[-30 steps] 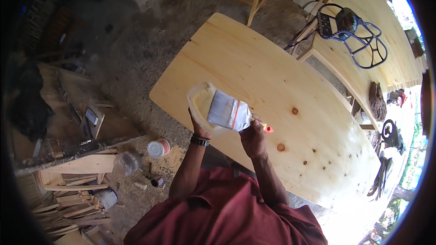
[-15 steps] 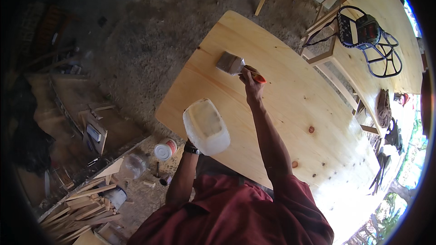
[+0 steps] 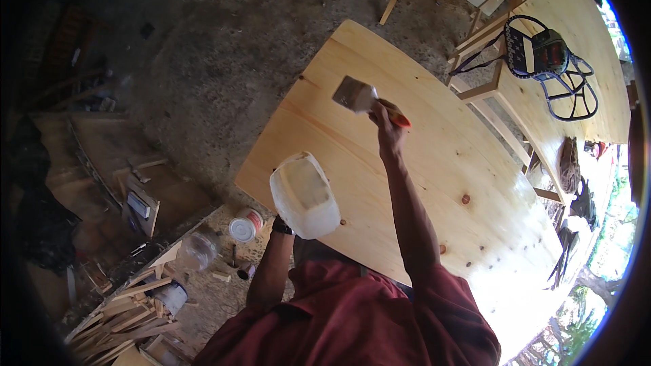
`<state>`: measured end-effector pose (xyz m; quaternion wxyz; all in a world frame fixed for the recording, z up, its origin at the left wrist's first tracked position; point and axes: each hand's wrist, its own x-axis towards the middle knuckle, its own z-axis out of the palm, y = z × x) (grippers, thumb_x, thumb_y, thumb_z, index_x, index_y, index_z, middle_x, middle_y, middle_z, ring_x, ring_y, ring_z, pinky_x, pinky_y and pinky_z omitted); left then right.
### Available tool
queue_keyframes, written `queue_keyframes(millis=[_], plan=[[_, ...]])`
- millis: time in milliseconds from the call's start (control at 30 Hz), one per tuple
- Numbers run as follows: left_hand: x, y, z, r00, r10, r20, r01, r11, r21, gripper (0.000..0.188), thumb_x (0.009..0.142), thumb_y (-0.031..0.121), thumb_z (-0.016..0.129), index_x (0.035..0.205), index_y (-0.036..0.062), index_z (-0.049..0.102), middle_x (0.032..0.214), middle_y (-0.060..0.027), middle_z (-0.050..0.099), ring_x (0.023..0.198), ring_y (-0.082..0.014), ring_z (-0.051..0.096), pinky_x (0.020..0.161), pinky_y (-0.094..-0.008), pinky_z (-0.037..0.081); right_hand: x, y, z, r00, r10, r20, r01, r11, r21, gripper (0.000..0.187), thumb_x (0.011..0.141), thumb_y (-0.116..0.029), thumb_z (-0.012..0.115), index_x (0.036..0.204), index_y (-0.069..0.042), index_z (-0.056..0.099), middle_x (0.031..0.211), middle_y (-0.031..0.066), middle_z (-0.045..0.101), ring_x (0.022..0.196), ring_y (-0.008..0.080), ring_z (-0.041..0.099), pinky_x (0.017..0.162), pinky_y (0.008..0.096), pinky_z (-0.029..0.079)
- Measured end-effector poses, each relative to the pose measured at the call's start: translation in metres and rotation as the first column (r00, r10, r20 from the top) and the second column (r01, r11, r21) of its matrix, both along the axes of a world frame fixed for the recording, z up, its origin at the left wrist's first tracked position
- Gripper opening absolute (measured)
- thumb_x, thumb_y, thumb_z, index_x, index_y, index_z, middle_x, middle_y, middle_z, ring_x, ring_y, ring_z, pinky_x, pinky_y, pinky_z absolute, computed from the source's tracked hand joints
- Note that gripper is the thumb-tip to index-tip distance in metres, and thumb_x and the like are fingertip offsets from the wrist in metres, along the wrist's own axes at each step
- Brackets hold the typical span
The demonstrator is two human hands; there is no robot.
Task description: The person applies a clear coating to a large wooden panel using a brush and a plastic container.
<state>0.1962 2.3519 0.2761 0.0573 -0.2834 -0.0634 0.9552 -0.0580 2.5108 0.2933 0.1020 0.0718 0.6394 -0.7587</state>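
Observation:
My right hand (image 3: 386, 116) is closed around the red-orange handle of a wide flat paintbrush (image 3: 355, 94). Its bristles are at the far part of a pale wooden tabletop (image 3: 413, 183) with dark knots; whether they touch the wood I cannot tell. A cut-open, whitish plastic container (image 3: 306, 196) is held over the tabletop's near left edge by my left hand (image 3: 279, 221), mostly hidden beneath it. Some pale liquid or residue seems to lie in the container. A dark watch is on my left wrist.
At the right stands another wooden table (image 3: 597, 34) bearing a dark-framed tool or bag-like item (image 3: 546, 54). On the floor at left are a white tin (image 3: 244, 226), a clear plastic vessel (image 3: 197, 251), a bucket (image 3: 171, 296) and a pile of wood offcuts (image 3: 125, 325).
The brush in my right hand has shifted slightly to the right and away over the tabletop. The container has dropped a little toward me. The whole view has also moved slightly.

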Motion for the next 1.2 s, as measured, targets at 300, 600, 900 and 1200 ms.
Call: queue_keyframes(millis=[300,600,900,1200], plan=[[0.002,0.005,0.007,0.992,0.099,-0.078,-0.114,0.969,-0.217,0.063,0.1,0.054,0.037,0.145,0.0099,0.037,0.137,-0.0191,0.05,0.123,-0.0378,0.052,0.098,-0.0549,0.047,-0.06,-0.101,-0.019,0.999,0.022,-0.024,-0.022,0.999,0.029,0.031,0.087,-0.02,0.069,0.106,0.005,0.069,0.088,0.0096,0.071,0.078,0.0141,0.067,0.071,0.0264,0.054],[0.01,0.002,0.019,0.988,0.067,-0.141,-0.1,0.966,-0.24,0.087,0.085,0.071,0.05,0.148,0.0108,0.037,0.146,-0.0242,0.04,0.131,-0.0466,0.041,0.109,-0.0658,0.03,-0.056,-0.085,-0.019,1.0,0.003,-0.018,-0.001,0.995,0.098,0.034,0.086,-0.024,0.069,0.104,0.005,0.07,0.086,0.01,0.072,0.075,0.0139,0.066,0.069,0.027,0.053],[0.022,0.014,0.006,0.995,0.098,0.009,-0.097,0.991,-0.089,0.083,0.087,0.069,0.049,0.145,0.011,0.04,0.144,-0.0225,0.044,0.129,-0.0449,0.044,0.109,-0.0643,0.03,-0.032,0.002,-0.015,0.999,-0.048,-0.019,0.049,0.996,0.077,0.027,0.088,-0.019,0.069,0.103,0.004,0.07,0.087,0.0094,0.071,0.077,0.0143,0.067,0.071,0.0267,0.054],[0.023,0.057,0.024,0.991,-0.002,-0.136,0.001,1.0,-0.011,0.078,0.086,0.066,0.054,0.143,0.0134,0.044,0.141,-0.0223,0.046,0.127,-0.0454,0.045,0.106,-0.0654,0.033,-0.009,0.102,-0.007,0.996,-0.084,-0.027,0.086,0.991,0.105,0.028,0.088,-0.019,0.07,0.104,0.004,0.069,0.09,0.0098,0.071,0.08,0.0148,0.068,0.072,0.0273,0.055]])
